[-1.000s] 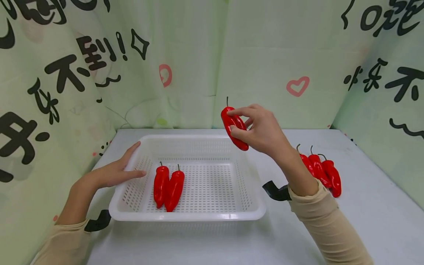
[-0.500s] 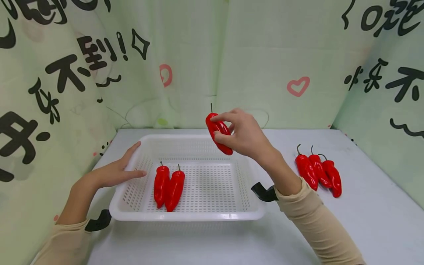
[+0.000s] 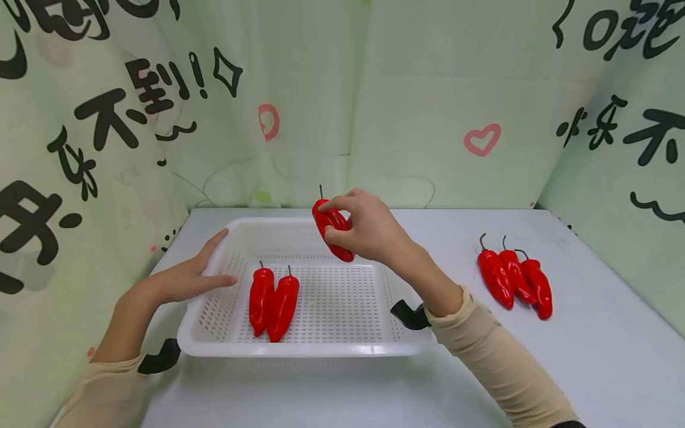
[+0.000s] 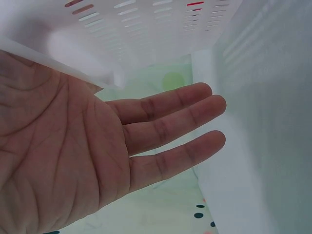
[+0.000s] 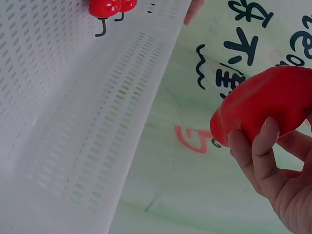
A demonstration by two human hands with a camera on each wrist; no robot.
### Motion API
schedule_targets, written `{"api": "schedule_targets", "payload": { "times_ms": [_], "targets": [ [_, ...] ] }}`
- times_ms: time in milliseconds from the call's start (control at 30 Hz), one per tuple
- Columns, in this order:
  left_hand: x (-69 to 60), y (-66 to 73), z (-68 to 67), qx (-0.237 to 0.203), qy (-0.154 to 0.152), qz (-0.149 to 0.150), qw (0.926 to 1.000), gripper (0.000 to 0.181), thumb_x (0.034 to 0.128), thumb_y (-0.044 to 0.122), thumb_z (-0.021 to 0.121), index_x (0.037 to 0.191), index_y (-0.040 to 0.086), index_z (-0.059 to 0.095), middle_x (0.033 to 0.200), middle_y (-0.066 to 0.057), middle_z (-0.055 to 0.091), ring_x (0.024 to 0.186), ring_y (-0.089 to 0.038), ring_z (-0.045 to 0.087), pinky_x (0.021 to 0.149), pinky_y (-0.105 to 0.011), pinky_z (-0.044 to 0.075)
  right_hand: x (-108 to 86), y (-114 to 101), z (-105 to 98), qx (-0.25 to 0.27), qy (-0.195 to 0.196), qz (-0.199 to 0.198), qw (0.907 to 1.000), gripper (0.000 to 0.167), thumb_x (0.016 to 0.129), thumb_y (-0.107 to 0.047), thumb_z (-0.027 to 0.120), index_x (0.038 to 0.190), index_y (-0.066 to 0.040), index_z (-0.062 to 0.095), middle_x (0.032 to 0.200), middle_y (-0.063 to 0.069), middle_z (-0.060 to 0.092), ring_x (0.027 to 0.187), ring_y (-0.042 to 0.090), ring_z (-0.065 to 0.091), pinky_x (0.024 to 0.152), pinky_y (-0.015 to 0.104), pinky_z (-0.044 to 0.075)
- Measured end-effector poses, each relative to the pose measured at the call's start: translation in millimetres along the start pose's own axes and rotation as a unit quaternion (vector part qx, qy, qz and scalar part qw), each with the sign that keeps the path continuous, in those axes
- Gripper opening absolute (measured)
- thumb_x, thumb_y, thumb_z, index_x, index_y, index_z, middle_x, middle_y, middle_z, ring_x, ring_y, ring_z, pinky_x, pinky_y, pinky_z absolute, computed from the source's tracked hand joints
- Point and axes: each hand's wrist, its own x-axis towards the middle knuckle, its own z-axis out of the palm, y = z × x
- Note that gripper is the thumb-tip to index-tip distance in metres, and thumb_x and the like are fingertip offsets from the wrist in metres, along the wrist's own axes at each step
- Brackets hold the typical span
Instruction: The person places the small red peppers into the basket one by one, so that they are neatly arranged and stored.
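Above the far part of a white perforated plastic basket (image 3: 302, 351), my right hand (image 3: 369, 229) pinches a red pepper (image 3: 338, 254) between thumb and fingers, its thin dark stem pointing up. The right wrist view shows the same pepper (image 5: 273, 97) held at the fingertips. My left hand (image 3: 179, 278) rests on the basket's left rim, thumb over the edge. In the left wrist view, the left hand's fingers (image 4: 170, 122) reach out straight below the basket's side. Inside the basket two red peppers, one on the left (image 3: 260, 300) and one on the right (image 3: 283, 306), lie side by side.
Three more red peppers (image 3: 516, 276) lie together on the white table (image 3: 583, 356), right of the basket. A pale green curtain (image 3: 412, 107) with dark lettering encloses the table at the back and both sides.
My right hand has carried its pepper left and slightly down, from the basket's far right corner to above its far middle. The left hand and the other peppers stay in place.
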Motion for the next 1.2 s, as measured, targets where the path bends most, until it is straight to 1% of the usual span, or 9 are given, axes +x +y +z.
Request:
{"api": "schedule_targets", "payload": {
  "times_ms": [200, 367, 500, 667, 800, 900, 1000, 1100, 1200],
  "targets": [
    [-1.0, -2.6, 0.5, 0.002, 0.001, 0.006, 1.0, 0.111, 0.094, 0.037, 0.07, 0.163, 0.019, -0.016, 0.149, -0.031, 0.036, 0.099, -0.024, 0.068, 0.076, -0.044, 0.064, 3.4, 0, 12, -0.017, -0.016, -0.008, 0.9997, 0.036, 0.088, -0.013, 0.066, 0.123, -0.011, 0.073, 0.116, 0.009, 0.064, 0.098, 0.024, 0.06, 0.07, 0.032, 0.059],
    [0.1, -0.7, 0.2, -0.005, -0.002, 0.004, 1.0, 0.11, 0.0944, 0.035, 0.069, 0.163, 0.019, -0.015, 0.147, -0.031, 0.039, 0.096, -0.023, 0.069, 0.076, -0.044, 0.064, 5.6, 2, 19, -0.031, -0.035, -0.02, 0.9987, 0.032, 0.088, -0.013, 0.07, 0.12, -0.01, 0.074, 0.112, 0.007, 0.068, 0.103, 0.023, 0.06, 0.071, 0.03, 0.059],
    [0.1, 0.3, 0.0, -0.003, -0.003, 0.005, 1.0, 0.11, 0.0944, 0.036, 0.069, 0.163, 0.019, -0.015, 0.147, -0.031, 0.039, 0.097, -0.023, 0.069, 0.076, -0.044, 0.064, 7.2, 4, 22, -0.028, -0.056, -0.021, 0.9978, 0.03, 0.088, -0.013, 0.07, 0.118, -0.01, 0.075, 0.109, 0.006, 0.071, 0.103, 0.023, 0.06, 0.07, 0.028, 0.059],
    [0.0, -1.0, -0.5, -0.002, -0.004, 0.006, 1.0, 0.11, 0.0947, 0.036, 0.069, 0.163, 0.018, -0.015, 0.147, -0.032, 0.038, 0.097, -0.024, 0.068, 0.077, -0.045, 0.064, 9.3, 6, 25, -0.019, -0.093, 0.006, 0.9954, 0.03, 0.087, -0.012, 0.066, 0.115, -0.012, 0.076, 0.104, 0.005, 0.072, 0.099, 0.022, 0.062, 0.067, 0.027, 0.056],
    [-1.0, -1.8, 0.3, 0.001, -0.003, 0.005, 1.0, 0.11, 0.0944, 0.037, 0.069, 0.163, 0.018, -0.016, 0.147, -0.032, 0.037, 0.099, -0.024, 0.068, 0.077, -0.045, 0.064, 11.1, 8, 29, -0.023, -0.121, 0.028, 0.992, 0.029, 0.088, -0.014, 0.066, 0.115, -0.013, 0.076, 0.103, 0.007, 0.072, 0.094, 0.022, 0.064, 0.066, 0.027, 0.057],
    [-0.8, -1.0, 0.5, 0.002, -0.003, 0.003, 1.0, 0.11, 0.0944, 0.037, 0.069, 0.163, 0.018, -0.015, 0.146, -0.032, 0.038, 0.098, -0.024, 0.068, 0.077, -0.045, 0.064, 12.5, 11, 33, -0.033, -0.135, 0.038, 0.9896, 0.028, 0.089, -0.016, 0.069, 0.116, -0.012, 0.076, 0.104, 0.007, 0.071, 0.09, 0.021, 0.065, 0.066, 0.026, 0.058],
    [-1.3, -0.5, 0.3, 0.005, -0.003, 0.003, 1.0, 0.11, 0.0943, 0.037, 0.069, 0.163, 0.017, -0.016, 0.146, -0.032, 0.039, 0.097, -0.024, 0.069, 0.077, -0.045, 0.064, 13.3, 12, 35, -0.037, -0.147, 0.047, 0.9873, 0.028, 0.089, -0.017, 0.07, 0.116, -0.011, 0.075, 0.1, 0.005, 0.071, 0.086, 0.02, 0.065, 0.066, 0.025, 0.059],
    [-1.0, 0.1, 0.0, 0.005, -0.003, 0.001, 1.0, 0.11, 0.0943, 0.037, 0.069, 0.163, 0.017, -0.015, 0.146, -0.033, 0.038, 0.097, -0.023, 0.069, 0.077, -0.045, 0.064, 14.0, 14, 37, -0.032, -0.16, 0.055, 0.985, 0.028, 0.09, -0.017, 0.069, 0.117, -0.009, 0.073, 0.096, 0.006, 0.072, 0.08, 0.018, 0.066, 0.066, 0.025, 0.059],
    [-0.3, 0.5, -0.2, 0.002, -0.004, 0.001, 1.0, 0.11, 0.0943, 0.036, 0.069, 0.163, 0.017, -0.015, 0.145, -0.032, 0.038, 0.096, -0.023, 0.069, 0.076, -0.044, 0.064, 14.1, 14, 38, -0.022, -0.173, 0.058, 0.983, 0.031, 0.094, -0.019, 0.066, 0.122, -0.006, 0.07, 0.106, 0.011, 0.071, 0.074, 0.017, 0.071, 0.069, 0.026, 0.059]
  ]
}}
